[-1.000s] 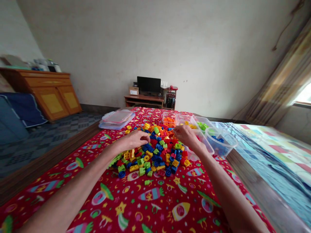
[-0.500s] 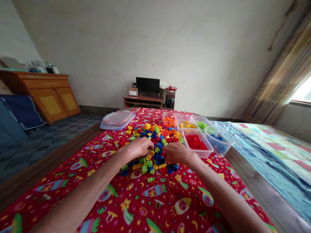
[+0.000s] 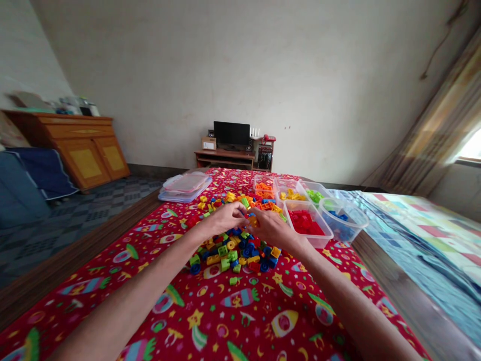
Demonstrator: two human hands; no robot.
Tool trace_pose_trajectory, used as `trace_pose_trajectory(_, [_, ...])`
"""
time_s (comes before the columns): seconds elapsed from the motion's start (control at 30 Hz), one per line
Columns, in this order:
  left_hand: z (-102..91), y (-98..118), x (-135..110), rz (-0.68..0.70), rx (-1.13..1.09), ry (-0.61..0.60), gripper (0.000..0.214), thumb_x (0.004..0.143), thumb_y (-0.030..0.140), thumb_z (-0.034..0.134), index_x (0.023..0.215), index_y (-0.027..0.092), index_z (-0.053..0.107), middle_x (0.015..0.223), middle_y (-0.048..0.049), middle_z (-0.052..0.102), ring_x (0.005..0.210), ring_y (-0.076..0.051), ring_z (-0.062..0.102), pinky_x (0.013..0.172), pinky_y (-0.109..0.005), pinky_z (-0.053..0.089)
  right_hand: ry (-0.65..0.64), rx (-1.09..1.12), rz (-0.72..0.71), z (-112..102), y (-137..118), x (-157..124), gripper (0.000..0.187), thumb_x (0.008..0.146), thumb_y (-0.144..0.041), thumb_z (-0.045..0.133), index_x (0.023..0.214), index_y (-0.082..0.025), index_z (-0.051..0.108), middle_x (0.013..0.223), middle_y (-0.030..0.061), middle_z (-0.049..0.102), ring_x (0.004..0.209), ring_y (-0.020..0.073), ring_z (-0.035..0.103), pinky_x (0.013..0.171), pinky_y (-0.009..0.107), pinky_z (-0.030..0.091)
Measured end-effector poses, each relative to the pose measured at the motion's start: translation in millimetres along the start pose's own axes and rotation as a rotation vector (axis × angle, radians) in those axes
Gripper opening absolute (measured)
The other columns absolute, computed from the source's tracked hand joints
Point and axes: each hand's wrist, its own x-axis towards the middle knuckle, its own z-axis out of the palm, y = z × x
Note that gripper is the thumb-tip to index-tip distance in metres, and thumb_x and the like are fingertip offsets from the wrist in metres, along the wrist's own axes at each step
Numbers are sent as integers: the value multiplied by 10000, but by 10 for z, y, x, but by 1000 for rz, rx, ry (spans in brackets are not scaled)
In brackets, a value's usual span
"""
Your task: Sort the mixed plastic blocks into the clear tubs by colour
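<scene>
Over a heap of mixed toy building blocks [image 3: 229, 250] in red, blue, yellow, green and orange, my two hands meet almost fingertip to fingertip. My left hand [image 3: 225, 218] has its fingers curled into a pinch; whatever they hold is too small to make out. At the fingertips of my right hand [image 3: 271, 228] shows an orange-yellow building block [image 3: 253, 219], partly covered by the fingers. To the right stand clear plastic boxes of sorted blocks: a red box [image 3: 305, 223], an orange one [image 3: 264, 189], a yellow one [image 3: 292, 194] and a green one [image 3: 314, 194].
A round clear tub [image 3: 343, 225] with blue blocks stands at the table's right edge. Stacked plastic lids [image 3: 185, 186] lie at the far left. The red patterned cloth [image 3: 240, 321] covers the table. A bed [image 3: 421, 240] is alongside on the right.
Both hands have lifted from the heap and come closer together. An orange-yellow block now shows at my right fingertips. The view has shifted slightly.
</scene>
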Motion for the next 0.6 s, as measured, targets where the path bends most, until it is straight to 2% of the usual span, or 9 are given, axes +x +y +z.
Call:
trace_pose_trajectory(0.07, [28,-8,19,-25,-94,3,451,635,496,690,885,181,484,616,25,624,535,-134,555,512,-229,423,36,25,-23,-14,-19,0,263,876,-280,548,1104,-153,583,865,75,687,748,146,606,651,234,364])
trace_pose_trajectory(0.17, [-16,-3,9,-15,-47,2,441,672,552,645,854,190,471,619,26,618,534,-129,553,518,-230,426,81,31,-13,-28,-15,4,170,882,-268,541,964,-145,626,813,68,675,716,132,588,651,228,354])
trace_pose_trajectory(0.27, [-135,50,-52,-10,199,-10,336,744,508,570,799,177,549,658,-3,647,603,-154,592,550,-240,435,93,25,41,-29,43,26,182,888,-289,529,901,-146,641,754,49,656,686,124,565,633,225,335])
trace_pose_trajectory(0.37, [-203,149,-142,-12,479,-134,183,749,345,558,754,181,637,683,2,677,665,-165,618,566,-223,423,87,45,91,-28,121,50,213,888,-323,527,875,-147,648,744,37,650,669,118,552,622,223,321])
trace_pose_trajectory(0.5, [-113,246,-222,-18,655,-333,184,714,205,557,821,207,707,807,6,727,731,-158,649,596,-197,429,85,58,123,-24,182,58,250,888,-363,528,897,-148,654,739,33,651,674,121,555,626,220,317])
trace_pose_trajectory(0.6, [-38,228,-219,-57,783,-338,242,694,193,582,889,216,723,901,-21,738,806,-185,662,622,-206,441,82,43,125,-19,179,54,253,889,-365,524,910,-151,658,745,34,655,677,123,556,627,222,314])
